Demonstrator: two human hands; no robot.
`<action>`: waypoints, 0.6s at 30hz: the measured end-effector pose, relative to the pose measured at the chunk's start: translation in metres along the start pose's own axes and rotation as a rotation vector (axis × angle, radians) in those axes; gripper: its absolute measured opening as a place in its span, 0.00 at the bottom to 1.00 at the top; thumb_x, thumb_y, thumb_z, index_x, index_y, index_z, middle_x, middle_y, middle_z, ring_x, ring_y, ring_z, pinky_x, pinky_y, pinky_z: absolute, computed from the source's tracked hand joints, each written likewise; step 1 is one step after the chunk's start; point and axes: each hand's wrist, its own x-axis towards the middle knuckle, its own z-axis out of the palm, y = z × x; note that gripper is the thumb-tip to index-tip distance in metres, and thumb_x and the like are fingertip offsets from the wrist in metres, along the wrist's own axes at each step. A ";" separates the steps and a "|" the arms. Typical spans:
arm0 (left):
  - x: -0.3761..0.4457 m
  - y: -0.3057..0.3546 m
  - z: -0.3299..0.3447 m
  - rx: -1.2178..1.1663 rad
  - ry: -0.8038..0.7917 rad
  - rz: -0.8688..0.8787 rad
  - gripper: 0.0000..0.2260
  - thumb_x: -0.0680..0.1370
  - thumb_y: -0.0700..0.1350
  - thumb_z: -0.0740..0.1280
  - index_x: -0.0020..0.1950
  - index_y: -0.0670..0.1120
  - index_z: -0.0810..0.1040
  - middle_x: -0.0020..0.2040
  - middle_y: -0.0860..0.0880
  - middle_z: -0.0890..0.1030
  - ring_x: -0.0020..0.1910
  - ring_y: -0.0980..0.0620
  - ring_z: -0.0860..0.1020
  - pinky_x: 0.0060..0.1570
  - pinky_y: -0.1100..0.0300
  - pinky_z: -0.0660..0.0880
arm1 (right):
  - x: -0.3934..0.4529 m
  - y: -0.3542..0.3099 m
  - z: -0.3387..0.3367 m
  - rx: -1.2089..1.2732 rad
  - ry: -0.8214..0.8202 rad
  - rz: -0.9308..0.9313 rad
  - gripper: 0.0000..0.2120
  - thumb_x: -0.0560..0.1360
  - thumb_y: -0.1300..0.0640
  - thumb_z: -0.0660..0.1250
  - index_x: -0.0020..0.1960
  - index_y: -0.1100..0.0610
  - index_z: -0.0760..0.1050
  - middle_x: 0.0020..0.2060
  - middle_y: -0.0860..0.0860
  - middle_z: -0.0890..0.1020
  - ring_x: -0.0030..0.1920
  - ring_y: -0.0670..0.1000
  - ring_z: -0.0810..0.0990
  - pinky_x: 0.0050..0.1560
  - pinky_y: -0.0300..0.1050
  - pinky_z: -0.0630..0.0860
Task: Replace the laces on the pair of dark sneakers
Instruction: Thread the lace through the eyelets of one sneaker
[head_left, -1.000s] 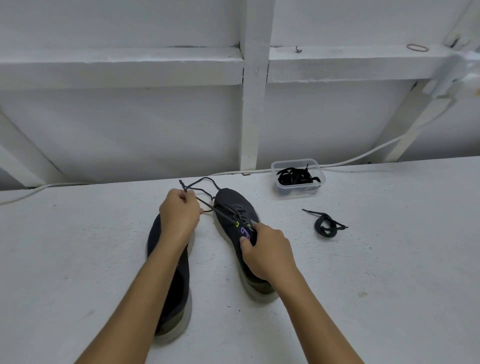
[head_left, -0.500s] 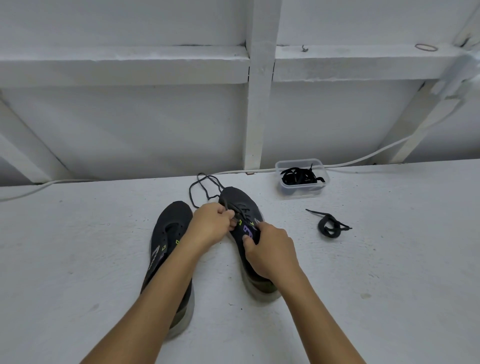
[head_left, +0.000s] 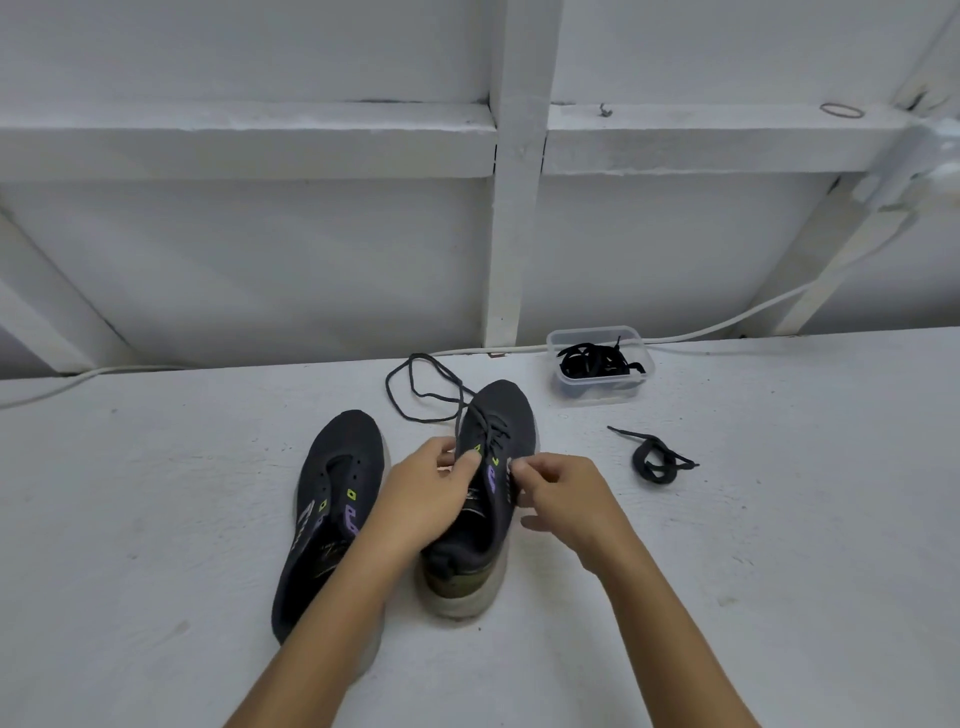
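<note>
Dark sneakers (head_left: 496, 467), purple-green accents, one half-laced

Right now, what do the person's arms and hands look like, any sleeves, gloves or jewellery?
Both forearms are bare right to the bottom frame edge, no sleeves showing. The left hand and right hand wear no gloves, rings, watch or wristband that I can see.

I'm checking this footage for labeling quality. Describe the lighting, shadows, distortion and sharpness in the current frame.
Head view: light is soft and even, no glare; faint shadows lie under the right sneaker and the left sneaker. Wide-angle distortion tilts the wall beams outward at the edges. The left hand and right hand look slightly soft; the lace container is fairly crisp.
</note>
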 end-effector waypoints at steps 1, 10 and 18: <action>-0.005 0.001 0.002 0.010 -0.019 0.022 0.19 0.80 0.60 0.64 0.69 0.55 0.74 0.60 0.59 0.79 0.56 0.60 0.77 0.55 0.61 0.73 | 0.004 0.002 -0.003 -0.010 0.006 -0.026 0.07 0.79 0.52 0.69 0.46 0.49 0.87 0.41 0.45 0.87 0.47 0.51 0.86 0.45 0.48 0.85; -0.013 0.007 0.014 0.253 -0.160 0.107 0.22 0.74 0.56 0.71 0.66 0.57 0.71 0.59 0.54 0.77 0.59 0.52 0.76 0.59 0.53 0.75 | 0.028 -0.005 0.005 -0.303 0.062 -0.246 0.04 0.74 0.55 0.76 0.49 0.51 0.88 0.39 0.41 0.86 0.40 0.34 0.82 0.40 0.25 0.73; -0.009 0.009 0.016 0.294 -0.187 0.079 0.21 0.74 0.52 0.69 0.66 0.53 0.69 0.60 0.50 0.76 0.58 0.48 0.75 0.61 0.50 0.75 | 0.039 -0.016 0.003 -0.509 -0.064 -0.266 0.05 0.82 0.54 0.61 0.49 0.53 0.74 0.38 0.48 0.80 0.36 0.45 0.77 0.34 0.38 0.69</action>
